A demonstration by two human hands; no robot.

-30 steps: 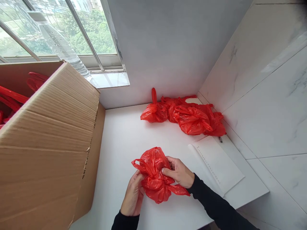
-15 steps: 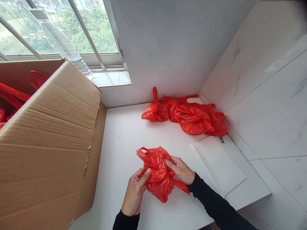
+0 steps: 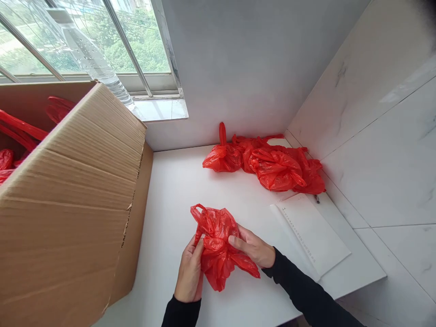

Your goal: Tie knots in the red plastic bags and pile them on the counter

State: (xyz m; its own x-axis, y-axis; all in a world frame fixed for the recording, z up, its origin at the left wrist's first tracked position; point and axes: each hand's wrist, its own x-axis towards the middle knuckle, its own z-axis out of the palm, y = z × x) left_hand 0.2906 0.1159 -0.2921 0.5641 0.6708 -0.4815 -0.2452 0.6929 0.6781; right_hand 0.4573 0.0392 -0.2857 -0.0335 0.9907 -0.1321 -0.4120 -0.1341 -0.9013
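Observation:
A crumpled red plastic bag (image 3: pixel 218 243) is held between both hands above the white table, gathered at its middle with a loop handle sticking up at the upper left. My left hand (image 3: pixel 189 269) grips its left side, thumb on top and the other fingers partly hidden behind the plastic. On the right side, my right hand (image 3: pixel 251 245) presses its thumb onto the gathered part, with its fingers underneath. One loose end of the bag trails to the lower right, below my right hand.
A big cardboard box (image 3: pixel 68 204) with red bags (image 3: pixel 20 131) inside stands at left. Against the back wall lie several red plastic bags (image 3: pixel 272 165). A white notepad (image 3: pixel 311 231) rests at right on the table (image 3: pixel 170 195). A clear bottle (image 3: pixel 98 63) is by the window.
Both hands have shifted slightly left with the red bag, which has turned a little. My right thumb has slid further in over the gathered middle.

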